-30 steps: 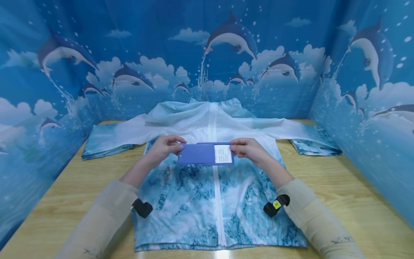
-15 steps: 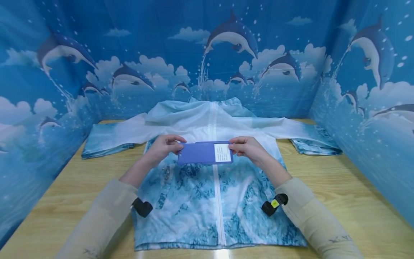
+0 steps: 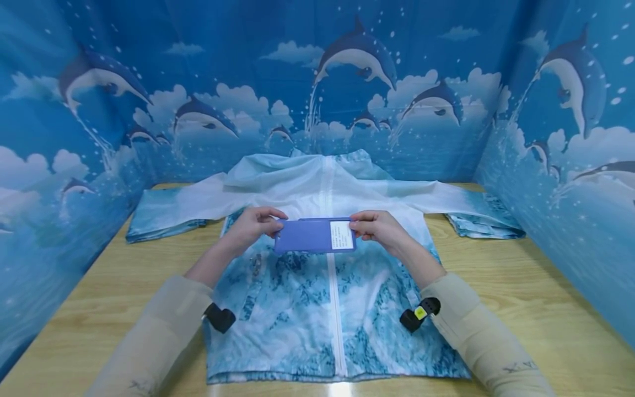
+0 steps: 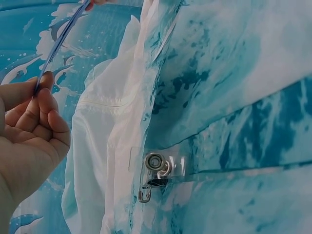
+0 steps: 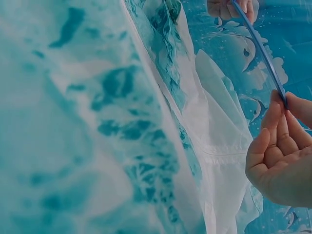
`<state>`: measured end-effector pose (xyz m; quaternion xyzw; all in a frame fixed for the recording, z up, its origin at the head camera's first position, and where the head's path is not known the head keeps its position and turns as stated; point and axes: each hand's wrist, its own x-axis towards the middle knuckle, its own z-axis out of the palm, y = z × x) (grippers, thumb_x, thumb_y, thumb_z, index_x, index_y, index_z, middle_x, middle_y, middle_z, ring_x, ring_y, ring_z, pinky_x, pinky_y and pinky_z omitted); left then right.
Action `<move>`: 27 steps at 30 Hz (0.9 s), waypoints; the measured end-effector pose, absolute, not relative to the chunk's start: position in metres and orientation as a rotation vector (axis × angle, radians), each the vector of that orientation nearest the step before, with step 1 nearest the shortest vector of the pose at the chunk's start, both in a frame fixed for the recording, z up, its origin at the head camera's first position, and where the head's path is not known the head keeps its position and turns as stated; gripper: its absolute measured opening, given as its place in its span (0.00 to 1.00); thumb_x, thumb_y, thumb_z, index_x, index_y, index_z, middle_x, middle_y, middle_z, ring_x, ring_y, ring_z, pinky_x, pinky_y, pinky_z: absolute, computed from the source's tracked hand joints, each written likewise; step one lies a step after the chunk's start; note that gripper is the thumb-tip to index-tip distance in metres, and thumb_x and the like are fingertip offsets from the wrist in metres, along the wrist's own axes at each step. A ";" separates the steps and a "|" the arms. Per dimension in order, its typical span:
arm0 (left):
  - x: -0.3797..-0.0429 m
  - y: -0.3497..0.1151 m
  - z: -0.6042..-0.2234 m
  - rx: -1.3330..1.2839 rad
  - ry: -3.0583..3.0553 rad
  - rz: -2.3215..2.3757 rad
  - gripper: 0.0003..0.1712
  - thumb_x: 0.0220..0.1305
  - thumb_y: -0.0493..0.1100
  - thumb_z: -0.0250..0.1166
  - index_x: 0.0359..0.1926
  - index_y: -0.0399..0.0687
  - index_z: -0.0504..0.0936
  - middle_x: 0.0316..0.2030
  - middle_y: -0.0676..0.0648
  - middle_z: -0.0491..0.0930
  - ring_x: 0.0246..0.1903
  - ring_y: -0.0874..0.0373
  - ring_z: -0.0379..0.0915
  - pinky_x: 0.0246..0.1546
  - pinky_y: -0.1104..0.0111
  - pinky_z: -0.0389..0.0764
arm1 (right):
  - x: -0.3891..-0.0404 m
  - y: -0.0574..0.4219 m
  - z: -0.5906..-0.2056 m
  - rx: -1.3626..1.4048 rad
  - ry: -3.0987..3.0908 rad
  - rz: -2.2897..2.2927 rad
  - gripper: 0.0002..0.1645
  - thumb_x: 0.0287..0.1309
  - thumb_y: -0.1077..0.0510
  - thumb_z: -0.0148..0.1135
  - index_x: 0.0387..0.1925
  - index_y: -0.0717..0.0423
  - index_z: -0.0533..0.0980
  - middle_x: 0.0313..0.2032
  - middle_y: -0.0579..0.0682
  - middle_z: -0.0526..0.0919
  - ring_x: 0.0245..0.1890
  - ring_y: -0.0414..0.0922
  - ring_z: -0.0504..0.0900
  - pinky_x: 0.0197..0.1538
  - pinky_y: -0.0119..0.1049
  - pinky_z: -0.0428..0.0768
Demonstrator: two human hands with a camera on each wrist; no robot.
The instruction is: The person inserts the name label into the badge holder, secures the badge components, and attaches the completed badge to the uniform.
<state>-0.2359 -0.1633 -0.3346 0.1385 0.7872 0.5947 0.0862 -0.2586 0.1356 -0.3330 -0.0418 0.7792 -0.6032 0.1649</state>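
Over the jacket's chest, a flat purple card holder (image 3: 303, 236) is stretched level between both hands, with a white printed label (image 3: 342, 235) at its right end. My left hand (image 3: 255, 227) pinches its upper left corner between thumb and fingers. The upper right corner is pinched by my right hand (image 3: 381, 231). In both wrist views the holder appears edge-on as a thin strip. Below lies a blue-and-white zip jacket (image 3: 292, 314), front up, sleeves out to the sides. A metal badge clip (image 4: 156, 163) with a clear strap sits at its left pocket.
The jacket covers the middle of a wood-grain table (image 3: 526, 298); its cuffs are folded under at both ends. A blue dolphin-print curtain (image 3: 223, 49) encloses the back and both sides. Black wrist cameras (image 3: 219, 318) hang under both forearms, above the jacket.
Almost nothing differs. The right hand has shifted very slightly left with its end of the card holder; the left hand and jacket stay as they were.
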 end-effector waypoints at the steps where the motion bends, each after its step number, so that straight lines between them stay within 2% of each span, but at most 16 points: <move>1: -0.236 -0.163 -0.335 0.413 2.348 1.768 0.18 0.65 0.40 0.58 0.51 0.30 0.74 0.31 0.47 0.82 0.31 0.58 0.76 0.48 0.44 0.69 | -0.259 0.135 -0.333 -0.120 2.217 -1.719 0.22 0.61 0.57 0.58 0.54 0.63 0.73 0.36 0.52 0.80 0.31 0.44 0.76 0.49 0.51 0.70; 13: -0.234 -0.158 -0.332 0.392 2.349 1.768 0.18 0.65 0.39 0.58 0.52 0.30 0.74 0.32 0.46 0.82 0.31 0.58 0.76 0.47 0.44 0.69 | -0.259 0.133 -0.333 -0.122 2.199 -1.717 0.22 0.61 0.57 0.59 0.54 0.64 0.72 0.36 0.51 0.81 0.31 0.42 0.77 0.45 0.47 0.71; 27: -0.236 -0.154 -0.334 0.386 2.387 1.746 0.17 0.65 0.39 0.58 0.50 0.31 0.75 0.32 0.44 0.82 0.30 0.57 0.76 0.46 0.46 0.71 | -0.259 0.130 -0.335 -0.109 2.172 -1.740 0.21 0.61 0.58 0.58 0.54 0.64 0.72 0.36 0.52 0.80 0.32 0.43 0.77 0.49 0.51 0.70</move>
